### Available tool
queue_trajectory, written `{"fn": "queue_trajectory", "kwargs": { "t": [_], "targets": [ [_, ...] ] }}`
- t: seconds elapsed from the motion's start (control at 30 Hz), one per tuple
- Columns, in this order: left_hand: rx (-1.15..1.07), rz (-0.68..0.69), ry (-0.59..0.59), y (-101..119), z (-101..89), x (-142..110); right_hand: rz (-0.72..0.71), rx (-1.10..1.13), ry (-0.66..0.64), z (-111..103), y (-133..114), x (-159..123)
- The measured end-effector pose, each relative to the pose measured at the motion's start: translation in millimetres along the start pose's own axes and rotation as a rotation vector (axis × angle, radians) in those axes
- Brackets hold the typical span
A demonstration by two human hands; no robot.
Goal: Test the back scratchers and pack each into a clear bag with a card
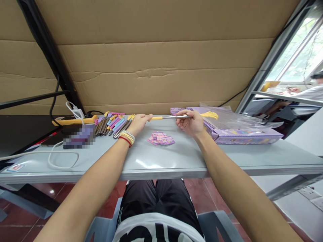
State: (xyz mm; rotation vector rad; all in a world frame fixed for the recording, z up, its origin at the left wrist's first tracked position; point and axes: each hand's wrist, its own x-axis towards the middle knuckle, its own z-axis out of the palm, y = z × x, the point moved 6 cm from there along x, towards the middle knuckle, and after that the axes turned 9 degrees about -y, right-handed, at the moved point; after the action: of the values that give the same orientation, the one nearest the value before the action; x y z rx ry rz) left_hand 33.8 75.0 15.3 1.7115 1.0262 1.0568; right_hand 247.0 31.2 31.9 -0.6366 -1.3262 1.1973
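Note:
A telescoping back scratcher (170, 117) with a yellow grip, a silver rod and a yellow hand-shaped head stretches level between my hands, above the desk. My left hand (139, 123), wearing beaded bracelets and a red cord, is closed on the grip end. On the rod close to the yellow head, the fingers of my right hand (190, 122) are closed. Several pink and purple printed cards (160, 138) lie overlapping on the desk between my forearms. Beside my left hand is a pile of back scratchers (113, 123) in pink, purple, blue and yellow, their rods pushed in.
A purple printed box (247, 135) with clear plastic (234, 117) over it occupies the desk's right side. At left are a white cable (64, 153), a charger plug (78, 111) and a blurred purple item (80, 136). A cardboard wall (161, 57) backs the desk. Another person is partly visible far right.

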Motion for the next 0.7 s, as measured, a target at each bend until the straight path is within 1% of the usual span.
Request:
{"fn": "queue_trajectory", "kwargs": {
  "t": [0.07, 0.13, 0.27, 0.3, 0.37, 0.43, 0.5, 0.6, 0.7],
  "targets": [
    [0.169, 0.037, -0.054, 2, 2.3, 0, -0.017, 0.008, 0.047, -5, -2, 1],
    [0.262, 0.070, -0.134, 5, 7.9, -2, -0.053, 0.042, 0.136, -14, -4, 2],
    [0.300, 0.096, -0.318, 11, 20.1, -8, -0.099, 0.196, 0.316, -32, -8, 3],
    [0.300, 0.091, -0.346, 12, 20.8, -9, -0.098, 0.256, 0.351, -36, -9, 2],
    [0.305, 0.085, -0.354, 14, 17.2, -9, -0.111, 0.385, 0.400, -43, -11, 0],
    [0.331, 0.088, -0.349, 16, 11.5, -10, -0.161, 0.511, 0.429, -49, -14, -2],
    [0.375, 0.088, -0.391, 16, 9.7, -10, -0.227, 0.617, 0.423, -52, -17, -5],
    [0.426, 0.074, -0.468, 15, 15.2, -13, -0.279, 0.734, 0.371, -53, -19, -8],
    [0.476, 0.078, -0.466, 15, 25.7, -15, -0.302, 0.815, 0.377, -53, -20, -11]
  ]
}}
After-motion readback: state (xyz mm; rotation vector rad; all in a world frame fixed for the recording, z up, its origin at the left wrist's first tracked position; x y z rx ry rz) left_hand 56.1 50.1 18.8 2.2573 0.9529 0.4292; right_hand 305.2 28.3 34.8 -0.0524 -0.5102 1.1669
